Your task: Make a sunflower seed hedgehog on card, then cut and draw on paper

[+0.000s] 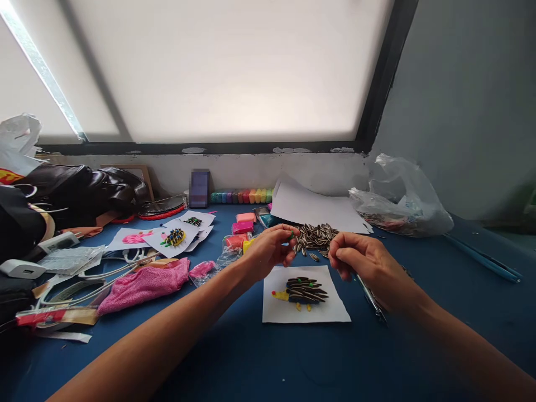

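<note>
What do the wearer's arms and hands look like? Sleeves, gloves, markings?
Left hand and right hand are bare, no gloves. Left forearm and right forearm show no sleeves up to the picture's edge. No watch, bracelet, cable or marking shows; finger detail is too small to rule out rings.
</note>
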